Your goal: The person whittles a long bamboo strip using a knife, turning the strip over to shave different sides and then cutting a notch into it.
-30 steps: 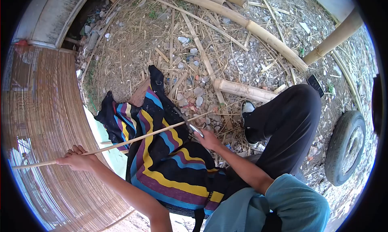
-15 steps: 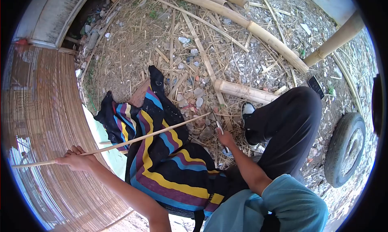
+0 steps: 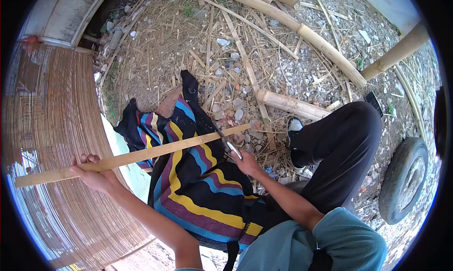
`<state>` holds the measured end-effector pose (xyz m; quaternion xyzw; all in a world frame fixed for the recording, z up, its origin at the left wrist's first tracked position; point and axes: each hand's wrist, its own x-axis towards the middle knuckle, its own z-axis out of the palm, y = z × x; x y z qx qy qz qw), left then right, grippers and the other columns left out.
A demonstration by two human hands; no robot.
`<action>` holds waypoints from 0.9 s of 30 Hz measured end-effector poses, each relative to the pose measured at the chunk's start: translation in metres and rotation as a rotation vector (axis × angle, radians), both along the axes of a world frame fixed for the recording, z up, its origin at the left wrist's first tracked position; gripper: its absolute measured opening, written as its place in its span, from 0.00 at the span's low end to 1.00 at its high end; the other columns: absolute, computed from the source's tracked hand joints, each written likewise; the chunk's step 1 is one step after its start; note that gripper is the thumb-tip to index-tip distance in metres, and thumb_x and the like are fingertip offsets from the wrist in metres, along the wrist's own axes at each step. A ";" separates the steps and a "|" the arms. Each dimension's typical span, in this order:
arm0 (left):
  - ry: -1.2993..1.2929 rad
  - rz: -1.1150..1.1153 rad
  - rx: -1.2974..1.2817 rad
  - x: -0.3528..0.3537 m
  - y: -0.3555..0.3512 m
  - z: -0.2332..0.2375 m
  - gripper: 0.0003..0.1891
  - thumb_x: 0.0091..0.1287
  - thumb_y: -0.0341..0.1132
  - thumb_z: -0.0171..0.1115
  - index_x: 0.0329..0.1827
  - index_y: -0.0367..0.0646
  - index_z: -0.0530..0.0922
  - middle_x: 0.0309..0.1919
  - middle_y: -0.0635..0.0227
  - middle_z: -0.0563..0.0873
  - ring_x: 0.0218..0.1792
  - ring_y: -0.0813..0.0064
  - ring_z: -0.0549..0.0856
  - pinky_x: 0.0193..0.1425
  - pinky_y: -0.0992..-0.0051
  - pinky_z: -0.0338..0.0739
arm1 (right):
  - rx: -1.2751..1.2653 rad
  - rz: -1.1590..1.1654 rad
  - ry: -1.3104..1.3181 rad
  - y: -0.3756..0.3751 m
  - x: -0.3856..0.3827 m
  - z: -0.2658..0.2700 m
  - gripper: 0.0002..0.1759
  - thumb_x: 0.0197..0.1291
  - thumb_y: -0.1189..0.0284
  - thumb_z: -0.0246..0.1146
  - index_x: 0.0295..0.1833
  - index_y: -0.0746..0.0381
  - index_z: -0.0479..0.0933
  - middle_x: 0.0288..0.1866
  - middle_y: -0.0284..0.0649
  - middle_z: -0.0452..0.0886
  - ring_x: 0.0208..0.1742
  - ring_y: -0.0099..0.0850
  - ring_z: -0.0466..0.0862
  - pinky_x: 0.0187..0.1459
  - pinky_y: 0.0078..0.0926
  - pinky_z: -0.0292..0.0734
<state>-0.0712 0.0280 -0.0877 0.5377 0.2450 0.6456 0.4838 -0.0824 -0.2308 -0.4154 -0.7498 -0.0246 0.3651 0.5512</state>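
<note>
A long flat bamboo strip [image 3: 141, 155] slants over my lap, its broad face turned up. My left hand [image 3: 96, 176] is closed around the strip close to its left end, with the fingers curled over the far edge. In my right hand [image 3: 247, 165] is a knife [image 3: 232, 148] with a silvery handle. Its dark, thin blade crosses the strip near the right end and appears to touch it. Beneath the strip, a black cloth with yellow, blue and purple stripes [image 3: 198, 214] is spread over my leg.
A slatted bamboo screen [image 3: 56, 105] fills the left side. Thick bamboo poles [image 3: 325, 49] lie at the back, and a cut bamboo length [image 3: 292, 105] sits near my shoe [image 3: 295, 125]. A tyre [image 3: 403, 181] is at the right. Stones and bamboo scraps cover the ground.
The strip has turned from its narrow edge to its broad face. My right hand has moved left and slightly down, bringing the knife blade across the strip. My left hand still grips it.
</note>
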 end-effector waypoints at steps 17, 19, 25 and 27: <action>0.034 -0.061 -0.059 -0.008 0.017 -0.005 0.19 0.72 0.50 0.43 0.26 0.47 0.63 0.14 0.76 0.55 0.13 0.84 0.52 0.13 0.82 0.48 | -0.252 -0.113 0.413 -0.051 0.011 -0.088 0.38 0.62 0.41 0.41 0.33 0.67 0.77 0.22 0.50 0.79 0.23 0.42 0.82 0.33 0.38 0.77; 0.038 -0.055 -0.058 -0.011 0.016 -0.004 0.19 0.72 0.49 0.43 0.26 0.47 0.62 0.14 0.76 0.55 0.13 0.84 0.52 0.13 0.81 0.48 | -0.296 -0.056 0.247 -0.055 0.012 -0.096 0.37 0.63 0.41 0.42 0.31 0.67 0.77 0.21 0.48 0.79 0.22 0.41 0.82 0.31 0.38 0.77; 0.032 -0.027 -0.088 -0.014 0.011 0.000 0.19 0.73 0.49 0.43 0.25 0.47 0.60 0.15 0.75 0.56 0.13 0.84 0.52 0.13 0.81 0.49 | -0.158 -0.059 0.249 -0.031 0.008 -0.065 0.33 0.62 0.43 0.45 0.34 0.66 0.75 0.15 0.44 0.74 0.16 0.37 0.79 0.23 0.34 0.74; 0.029 0.000 -0.099 -0.019 0.013 0.000 0.19 0.73 0.49 0.43 0.25 0.47 0.60 0.15 0.75 0.56 0.13 0.83 0.53 0.13 0.81 0.50 | -0.155 -0.042 0.068 -0.018 0.001 -0.058 0.32 0.62 0.44 0.46 0.36 0.65 0.76 0.16 0.45 0.75 0.16 0.37 0.79 0.23 0.34 0.74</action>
